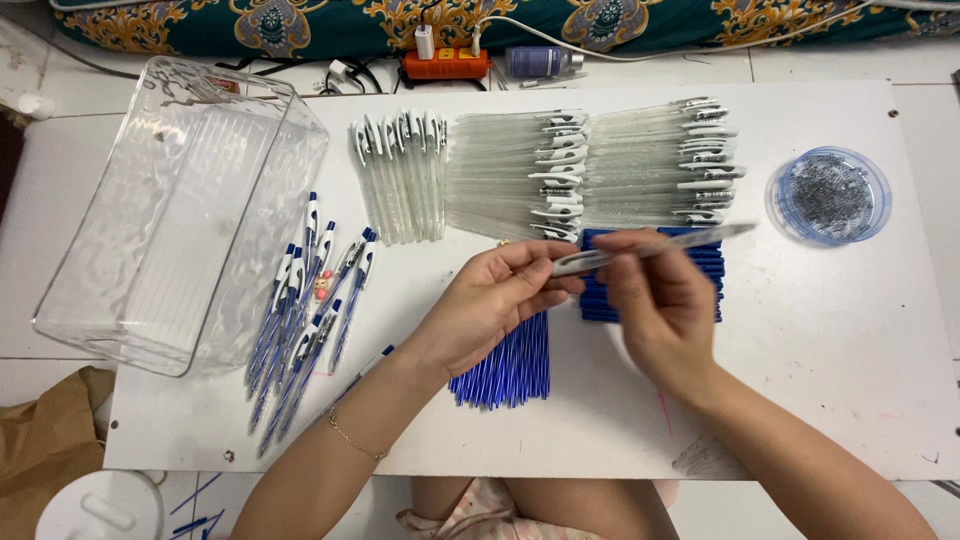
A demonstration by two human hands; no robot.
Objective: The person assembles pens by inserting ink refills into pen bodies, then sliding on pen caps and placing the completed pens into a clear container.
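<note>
My left hand (490, 305) and my right hand (660, 300) meet over the middle of a white board (800, 370), both gripping one clear pen barrel (690, 240) with a white clip end. The barrel lies level and points right. Under my hands lie two bundles of blue ink refills (505, 370), one at the centre and one further right (710, 262). Behind them, clear barrels with white clips (560, 175) lie in fanned rows. Several finished blue and white pens (300, 320) lie in a loose heap on the left.
A clear plastic tub (170, 215) rests tilted at the left edge. A round blue-rimmed dish of small metal springs (828, 195) sits at the far right. An orange power strip (445, 62) and cables lie behind the board. A brown paper bag (45, 450) lies on the floor.
</note>
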